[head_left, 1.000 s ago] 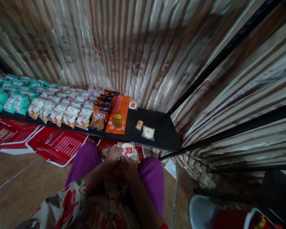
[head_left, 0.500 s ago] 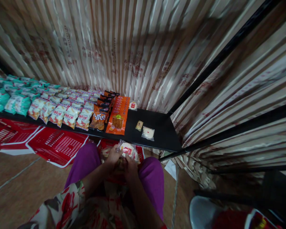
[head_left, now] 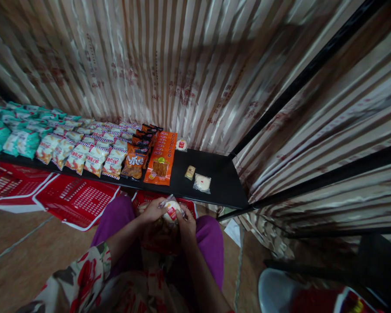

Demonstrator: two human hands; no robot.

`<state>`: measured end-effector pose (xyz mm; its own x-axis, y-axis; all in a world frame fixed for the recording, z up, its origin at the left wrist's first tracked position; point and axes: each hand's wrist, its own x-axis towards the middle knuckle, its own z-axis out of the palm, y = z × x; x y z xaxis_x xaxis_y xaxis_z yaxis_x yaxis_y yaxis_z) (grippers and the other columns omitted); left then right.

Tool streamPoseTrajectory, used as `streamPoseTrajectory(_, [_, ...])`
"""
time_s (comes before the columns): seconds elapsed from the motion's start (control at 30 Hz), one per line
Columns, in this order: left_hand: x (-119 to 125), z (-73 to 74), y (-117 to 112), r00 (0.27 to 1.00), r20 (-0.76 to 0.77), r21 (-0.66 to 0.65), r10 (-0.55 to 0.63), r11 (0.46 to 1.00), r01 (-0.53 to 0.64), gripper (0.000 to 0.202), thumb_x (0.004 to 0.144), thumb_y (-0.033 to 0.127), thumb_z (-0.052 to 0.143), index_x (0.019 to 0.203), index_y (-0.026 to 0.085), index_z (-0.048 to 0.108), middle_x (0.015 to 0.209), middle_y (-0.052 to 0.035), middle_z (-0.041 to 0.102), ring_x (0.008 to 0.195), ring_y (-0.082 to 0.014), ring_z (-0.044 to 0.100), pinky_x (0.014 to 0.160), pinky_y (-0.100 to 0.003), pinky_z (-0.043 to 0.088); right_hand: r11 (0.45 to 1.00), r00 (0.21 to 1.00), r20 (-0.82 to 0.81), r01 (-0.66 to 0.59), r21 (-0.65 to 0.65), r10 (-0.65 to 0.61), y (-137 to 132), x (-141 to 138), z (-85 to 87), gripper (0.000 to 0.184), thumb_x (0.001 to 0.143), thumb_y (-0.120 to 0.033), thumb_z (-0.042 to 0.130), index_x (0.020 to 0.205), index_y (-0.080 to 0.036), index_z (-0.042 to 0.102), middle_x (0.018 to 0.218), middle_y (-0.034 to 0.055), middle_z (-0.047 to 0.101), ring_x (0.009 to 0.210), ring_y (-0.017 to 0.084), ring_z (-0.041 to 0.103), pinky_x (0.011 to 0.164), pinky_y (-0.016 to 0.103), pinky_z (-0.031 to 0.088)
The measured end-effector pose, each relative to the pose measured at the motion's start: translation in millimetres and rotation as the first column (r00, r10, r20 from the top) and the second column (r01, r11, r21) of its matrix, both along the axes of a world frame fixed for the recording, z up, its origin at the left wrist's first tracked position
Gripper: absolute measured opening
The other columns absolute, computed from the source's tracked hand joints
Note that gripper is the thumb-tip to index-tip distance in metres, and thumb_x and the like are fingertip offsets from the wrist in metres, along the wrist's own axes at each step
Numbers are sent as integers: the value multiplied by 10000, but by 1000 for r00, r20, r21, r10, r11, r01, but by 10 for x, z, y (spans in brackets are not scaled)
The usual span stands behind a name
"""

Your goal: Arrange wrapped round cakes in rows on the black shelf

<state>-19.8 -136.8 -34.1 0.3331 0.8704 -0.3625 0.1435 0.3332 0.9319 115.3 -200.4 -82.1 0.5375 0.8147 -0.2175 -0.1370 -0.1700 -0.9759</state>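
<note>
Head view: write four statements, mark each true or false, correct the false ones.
1. The left hand and right hand hold a clear-wrapped white item. True.
2. A small yellowish packet lies on the black shelf, right of the large orange packet. True.
3. The large orange packet is leftmost on the shelf. False: teal packets lie farther left.
4. Nothing shows below the shelf's front edge. False: red baskets do.

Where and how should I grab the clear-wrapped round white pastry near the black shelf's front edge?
I'd probably pinch the clear-wrapped round white pastry by its right rim, from the front right: it lies flat near the front of the black shelf, a small yellowish rectangular packet close on its left.
</note>
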Motion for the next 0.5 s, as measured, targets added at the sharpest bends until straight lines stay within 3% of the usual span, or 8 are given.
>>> streamPoseTrajectory(0.2, [23,-127,81,994,69,-98,79,993,-72,247,572,255,726,744,144,589,533,55,579,377,-56,426,400,-182,319,999,995,-92,-39,-17,37,30,25,23,394,575,-423,701,875,-175,643,863,44,685,740,180,612,680,299,500])
streamPoseTrajectory(0.37, [65,-201,101,957,179,-233,226,955,-182,357,483,305,802,725,127,608,601,18,628,485,-75,535,497,-187,406,999,982,-187,4,-37,-10,66,6,52,396,552,-425,720,848,-184,615,753,18,682,653,168,615,621,288,499])
streamPoseTrajectory(0.5, [93,-241,99,934,205,-293,293,929,-227,332,450,266,816,663,125,603,587,8,630,540,-97,581,578,-212,453,999,978,-211,1,-44,-10,97,25,63,374,554,-425,715,823,-193,597,728,4,682,640,170,618,591,280,497])
